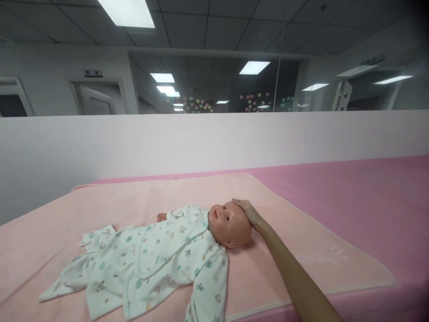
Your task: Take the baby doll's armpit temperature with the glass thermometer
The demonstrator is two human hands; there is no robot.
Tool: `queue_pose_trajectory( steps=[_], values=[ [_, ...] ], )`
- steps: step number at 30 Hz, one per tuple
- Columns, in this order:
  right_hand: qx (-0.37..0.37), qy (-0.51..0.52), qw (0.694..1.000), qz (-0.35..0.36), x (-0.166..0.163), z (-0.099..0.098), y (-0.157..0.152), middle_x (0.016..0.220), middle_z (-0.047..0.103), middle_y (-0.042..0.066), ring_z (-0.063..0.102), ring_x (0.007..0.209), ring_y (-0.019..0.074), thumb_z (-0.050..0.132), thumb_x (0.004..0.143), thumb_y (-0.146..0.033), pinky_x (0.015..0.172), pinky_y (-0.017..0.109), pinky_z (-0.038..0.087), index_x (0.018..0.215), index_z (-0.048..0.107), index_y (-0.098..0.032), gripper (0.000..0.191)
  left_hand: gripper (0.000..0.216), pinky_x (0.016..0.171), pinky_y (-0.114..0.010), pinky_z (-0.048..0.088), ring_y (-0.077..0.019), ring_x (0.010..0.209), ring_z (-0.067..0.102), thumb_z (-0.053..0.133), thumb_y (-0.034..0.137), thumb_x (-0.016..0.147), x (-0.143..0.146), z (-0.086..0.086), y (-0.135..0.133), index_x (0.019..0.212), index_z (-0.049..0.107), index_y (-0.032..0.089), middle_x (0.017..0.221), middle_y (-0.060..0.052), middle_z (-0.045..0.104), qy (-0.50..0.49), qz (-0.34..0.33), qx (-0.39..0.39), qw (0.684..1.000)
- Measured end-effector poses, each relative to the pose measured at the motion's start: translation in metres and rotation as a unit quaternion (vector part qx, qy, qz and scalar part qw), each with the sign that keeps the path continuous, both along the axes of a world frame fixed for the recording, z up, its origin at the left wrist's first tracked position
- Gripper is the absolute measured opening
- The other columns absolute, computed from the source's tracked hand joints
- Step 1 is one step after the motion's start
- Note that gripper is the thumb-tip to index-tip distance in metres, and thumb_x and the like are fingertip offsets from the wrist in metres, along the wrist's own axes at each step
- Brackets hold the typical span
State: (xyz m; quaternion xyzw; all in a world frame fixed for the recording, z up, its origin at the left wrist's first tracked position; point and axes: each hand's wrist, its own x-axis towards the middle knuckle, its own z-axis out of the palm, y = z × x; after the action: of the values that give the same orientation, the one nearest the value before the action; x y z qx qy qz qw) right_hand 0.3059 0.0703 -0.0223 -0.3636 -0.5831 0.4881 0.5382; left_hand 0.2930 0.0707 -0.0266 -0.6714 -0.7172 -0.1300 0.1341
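Observation:
A baby doll (pixel 231 226) lies on its back, its head toward the right and its face turned up. It wears a white long-sleeved baby gown (pixel 167 255) printed with small animals and dots. My right hand (pixel 250 211) rests on the crown of the doll's head, fingers laid along the curve without wrapping round it. One small doll hand (pixel 161 217) pokes out of the far sleeve; the near sleeve (pixel 209 284) hangs toward the bottom edge and covers the other. No left hand of mine appears.
Under the doll is a peach blanket (pixel 278 277), spread over a pink sheet (pixel 365 214). A low white partition (pixel 214 141) stands behind the bed surface. Beyond it are a window with heart stickers (pixel 197 105) and a doorway (pixel 98 98).

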Motion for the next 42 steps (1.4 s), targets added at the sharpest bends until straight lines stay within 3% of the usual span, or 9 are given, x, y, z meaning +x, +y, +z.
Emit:
queue_pose_trajectory(
  steps=[4,10,16,19,22,25,28,33,42],
  values=[
    [-0.001,0.0,1.0,-0.002,-0.001,0.002,-0.002,0.074,0.069,0.004,0.061,0.075,0.0204,0.057,0.073,-0.048,0.074,0.03,0.043,0.075,0.069,-0.013,0.037,0.037,0.095,-0.051,0.041,-0.0361,0.115,0.045,0.045,0.006,0.073,0.002,-0.003,0.003,0.107,0.059,0.006,0.112,-0.018,0.058,0.02,0.031,0.0,0.999],
    [-0.01,0.004,1.0,-0.011,-0.001,0.001,-0.001,0.073,0.069,0.004,0.061,0.075,0.0211,0.06,0.068,-0.051,0.075,0.031,0.043,0.073,0.07,-0.013,0.04,0.037,0.09,-0.038,0.048,-0.0278,0.111,0.051,0.049,0.004,0.065,0.004,-0.01,0.008,0.096,0.065,0.017,0.108,-0.006,0.063,0.051,0.074,0.026,0.996],
    [-0.018,-0.005,1.0,-0.008,-0.001,0.002,-0.003,0.074,0.069,0.006,0.061,0.074,0.0216,0.059,0.068,-0.052,0.074,0.031,0.043,0.074,0.069,-0.012,0.042,0.031,0.087,-0.039,0.05,-0.0261,0.096,0.061,0.046,0.002,0.063,0.016,-0.031,0.025,0.081,0.069,0.011,0.095,-0.008,0.068,-0.012,0.159,0.242,0.957],
    [-0.021,-0.009,1.0,-0.007,-0.001,0.001,-0.004,0.076,0.069,0.007,0.061,0.073,0.0216,0.058,0.069,-0.052,0.073,0.031,0.044,0.077,0.069,-0.011,0.043,0.034,0.082,-0.031,0.052,-0.018,0.085,0.065,0.04,0.007,0.069,0.017,-0.038,0.038,0.074,0.069,0.024,0.082,0.004,0.071,-0.097,0.22,0.388,0.89],
    [-0.019,-0.014,1.0,-0.001,0.0,-0.001,-0.002,0.077,0.069,0.007,0.061,0.072,0.0221,0.059,0.068,-0.054,0.074,0.032,0.044,0.081,0.07,-0.011,0.047,0.038,0.077,-0.025,0.051,-0.0122,0.079,0.065,0.035,0.009,0.073,0.018,-0.039,0.046,0.074,0.068,0.027,0.074,0.008,0.07,-0.202,0.282,0.553,0.758],
    [-0.016,-0.014,1.0,0.002,0.001,-0.003,0.0,0.078,0.07,0.007,0.061,0.073,0.0219,0.058,0.07,-0.053,0.074,0.032,0.044,0.082,0.07,-0.011,0.045,0.042,0.075,-0.022,0.05,-0.0104,0.078,0.065,0.031,0.006,0.073,0.021,-0.039,0.049,0.077,0.068,0.024,0.076,0.007,0.07,-0.227,0.29,0.585,0.723],
    [-0.016,-0.019,1.0,0.002,0.001,-0.003,0.0,0.078,0.07,0.007,0.061,0.073,0.0215,0.058,0.071,-0.051,0.074,0.031,0.044,0.082,0.07,-0.011,0.043,0.042,0.076,-0.023,0.051,-0.0119,0.078,0.066,0.03,0.005,0.071,0.025,-0.04,0.051,0.074,0.068,0.023,0.079,0.007,0.07,-0.251,0.282,0.566,0.733],
    [-0.025,-0.017,1.0,-0.001,0.0,-0.001,-0.002,0.078,0.07,0.007,0.061,0.072,0.0215,0.058,0.069,-0.054,0.073,0.031,0.045,0.08,0.07,-0.012,0.046,0.032,0.079,-0.033,0.053,-0.0206,0.085,0.065,0.037,0.016,0.072,0.027,-0.048,0.053,0.077,0.068,0.022,0.082,0.001,0.071,-0.275,0.19,0.468,0.818],
    [-0.023,-0.004,1.0,-0.014,-0.001,0.0,0.0,0.074,0.069,0.007,0.06,0.073,0.021,0.059,0.069,-0.051,0.073,0.031,0.044,0.07,0.068,-0.012,0.04,0.033,0.09,-0.039,0.046,-0.0252,0.101,0.059,0.043,0.009,0.069,0.019,-0.043,0.034,0.087,0.068,0.018,0.099,-0.005,0.067,-0.168,0.128,0.281,0.936]
  ],
)
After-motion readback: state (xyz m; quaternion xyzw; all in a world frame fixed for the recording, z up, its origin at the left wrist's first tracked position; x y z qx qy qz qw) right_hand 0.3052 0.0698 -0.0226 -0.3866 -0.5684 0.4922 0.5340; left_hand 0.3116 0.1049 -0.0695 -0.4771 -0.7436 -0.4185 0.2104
